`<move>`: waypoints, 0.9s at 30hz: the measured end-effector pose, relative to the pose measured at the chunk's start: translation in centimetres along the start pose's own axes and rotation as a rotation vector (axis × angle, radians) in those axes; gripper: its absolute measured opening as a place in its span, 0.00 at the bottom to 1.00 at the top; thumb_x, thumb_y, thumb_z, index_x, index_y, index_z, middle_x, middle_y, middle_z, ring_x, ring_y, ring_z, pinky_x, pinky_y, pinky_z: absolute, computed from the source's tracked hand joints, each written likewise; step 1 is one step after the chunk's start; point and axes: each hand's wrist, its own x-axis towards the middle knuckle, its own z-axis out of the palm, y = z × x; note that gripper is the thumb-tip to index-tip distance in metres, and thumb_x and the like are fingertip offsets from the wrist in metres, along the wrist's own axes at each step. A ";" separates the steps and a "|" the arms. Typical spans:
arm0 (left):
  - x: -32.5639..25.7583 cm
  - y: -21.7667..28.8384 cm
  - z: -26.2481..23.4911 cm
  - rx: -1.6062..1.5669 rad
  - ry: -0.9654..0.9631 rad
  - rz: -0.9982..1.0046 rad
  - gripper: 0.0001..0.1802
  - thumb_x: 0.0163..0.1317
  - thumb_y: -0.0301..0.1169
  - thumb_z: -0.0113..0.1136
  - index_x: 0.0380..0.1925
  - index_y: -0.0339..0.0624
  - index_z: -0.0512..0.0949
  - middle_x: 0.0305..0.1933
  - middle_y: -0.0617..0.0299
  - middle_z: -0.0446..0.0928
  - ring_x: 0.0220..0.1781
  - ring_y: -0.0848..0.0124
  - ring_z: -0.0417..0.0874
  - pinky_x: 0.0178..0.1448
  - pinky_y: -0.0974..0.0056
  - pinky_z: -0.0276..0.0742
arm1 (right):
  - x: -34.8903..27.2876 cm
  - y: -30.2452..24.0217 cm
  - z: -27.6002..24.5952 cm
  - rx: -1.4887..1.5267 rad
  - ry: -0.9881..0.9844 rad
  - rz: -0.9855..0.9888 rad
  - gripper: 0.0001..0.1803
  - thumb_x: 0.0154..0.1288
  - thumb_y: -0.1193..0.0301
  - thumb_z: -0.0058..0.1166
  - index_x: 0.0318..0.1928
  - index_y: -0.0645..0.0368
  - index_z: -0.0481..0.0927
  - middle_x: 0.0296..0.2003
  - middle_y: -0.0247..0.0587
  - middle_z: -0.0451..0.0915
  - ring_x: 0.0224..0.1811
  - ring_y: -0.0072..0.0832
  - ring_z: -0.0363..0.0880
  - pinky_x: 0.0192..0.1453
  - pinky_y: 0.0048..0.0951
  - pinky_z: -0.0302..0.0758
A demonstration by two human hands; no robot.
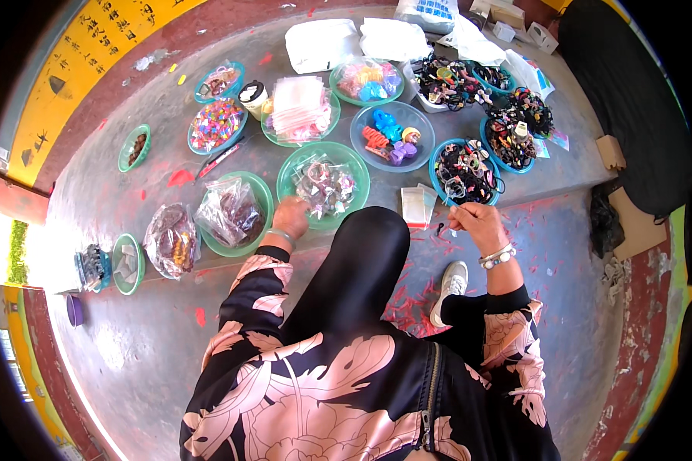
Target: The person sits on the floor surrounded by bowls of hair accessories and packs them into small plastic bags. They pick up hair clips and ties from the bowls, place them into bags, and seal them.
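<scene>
I see clear packets already inside the green bowl, while many hair bands lie loose, unbagged. Left hand is curled, right hand pinched; what they grip, I cannot tell.

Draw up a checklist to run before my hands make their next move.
1. Left hand at the green bowl of clear packets: ok, fingers at its near-left rim.
2. Right hand near the blue bowl of black hair ties: ok, just in front of it.
3. Right hand's grip: cannot tell; anything between the fingertips is too small to make out.
4. Pinkish plastic sleeves stacked: ok, piled together beyond the packets.
5. Flat white packets in a bowl: not ok, lying beside the blue bowl.
6. Floor free of red scraps: not ok, scattered near the white shoe.
</scene>
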 end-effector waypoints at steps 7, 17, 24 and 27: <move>0.8 1.2 1.7 0.014 -0.347 -0.022 0.13 0.48 0.26 0.48 0.33 0.47 0.79 0.38 0.52 0.77 0.45 0.55 0.76 0.50 0.57 0.71 | 0.2 0.4 0.0 -0.068 -0.050 -0.003 0.13 0.57 0.68 0.53 0.26 0.69 0.79 0.19 0.38 0.78 0.22 0.20 0.75 0.26 0.20 0.71; 4.7 2.0 -0.7 0.006 -0.266 -0.113 0.14 0.53 0.33 0.47 0.35 0.39 0.78 0.41 0.46 0.76 0.49 0.54 0.74 0.54 0.57 0.69 | 0.0 0.3 -0.2 -0.089 -0.076 -0.027 0.13 0.58 0.67 0.53 0.28 0.68 0.79 0.20 0.37 0.78 0.23 0.19 0.74 0.27 0.20 0.70; 6.9 2.2 2.8 -0.027 0.009 -0.344 0.38 0.55 0.49 0.51 0.61 0.39 0.56 0.66 0.42 0.48 0.68 0.48 0.47 0.68 0.52 0.46 | 0.2 0.1 -0.1 -0.121 -0.083 -0.003 0.13 0.58 0.65 0.53 0.28 0.65 0.80 0.19 0.35 0.78 0.23 0.17 0.74 0.27 0.20 0.69; 7.8 3.0 2.6 0.022 -0.086 -0.433 0.45 0.53 0.54 0.52 0.64 0.42 0.48 0.68 0.44 0.43 0.71 0.51 0.39 0.70 0.52 0.36 | 0.0 -0.5 0.0 -0.182 -0.088 -0.006 0.13 0.58 0.65 0.53 0.28 0.65 0.80 0.19 0.35 0.78 0.23 0.17 0.74 0.28 0.20 0.69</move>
